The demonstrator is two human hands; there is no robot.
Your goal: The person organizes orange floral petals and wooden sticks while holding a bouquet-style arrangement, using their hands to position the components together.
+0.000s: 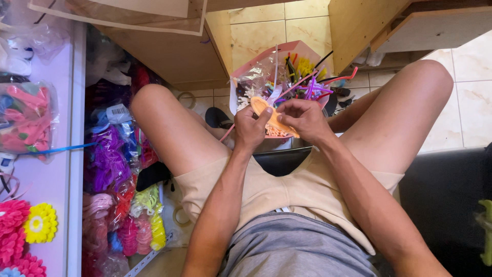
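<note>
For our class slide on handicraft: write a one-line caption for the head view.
Seated person's left hand and right hand bend an orange pipe cleaner above a pink box of pipe cleaners.

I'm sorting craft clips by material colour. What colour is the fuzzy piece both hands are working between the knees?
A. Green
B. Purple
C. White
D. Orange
D: the left hand and right hand both pinch an orange fuzzy loop, held just in front of the pink bag of mixed coloured stems.

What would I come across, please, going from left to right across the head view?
Yellow flower → purple bagged bundle → left hand → right hand → black seat → green item at the edge.
</note>
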